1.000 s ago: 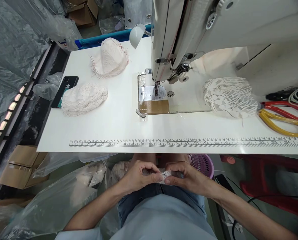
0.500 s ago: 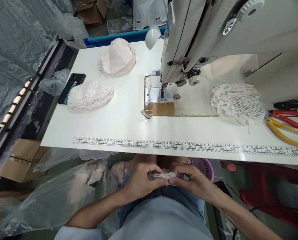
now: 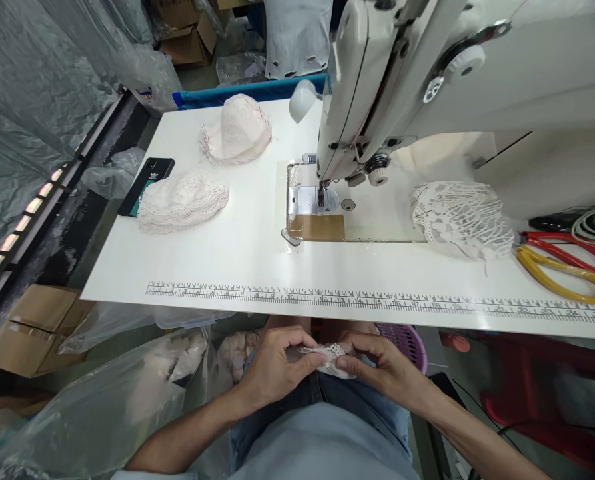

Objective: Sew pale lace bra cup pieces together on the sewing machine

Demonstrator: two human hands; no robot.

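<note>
Below the table's front edge, over my lap, both hands pinch a small white lace piece (image 3: 331, 357). My left hand (image 3: 276, 365) grips its left end with curled fingers. My right hand (image 3: 381, 367) holds its right end between thumb and fingers. Above them, the white sewing table (image 3: 237, 253) carries a white sewing machine (image 3: 427, 80), whose needle and presser foot (image 3: 322, 193) stand over the metal plate.
Two stacks of lace cups (image 3: 182, 200) (image 3: 237, 130) lie at the left beside a black phone (image 3: 144, 187). A lace pile (image 3: 464, 213) and red and yellow scissors (image 3: 567, 263) lie at the right. A ruler strip (image 3: 377, 303) lines the front edge. Plastic bags (image 3: 127, 393) and a purple basket (image 3: 404, 333) sit below.
My hands have kept hold of the lace piece and worked it slightly between the fingers. The view has shifted a little; nothing on the table has moved.
</note>
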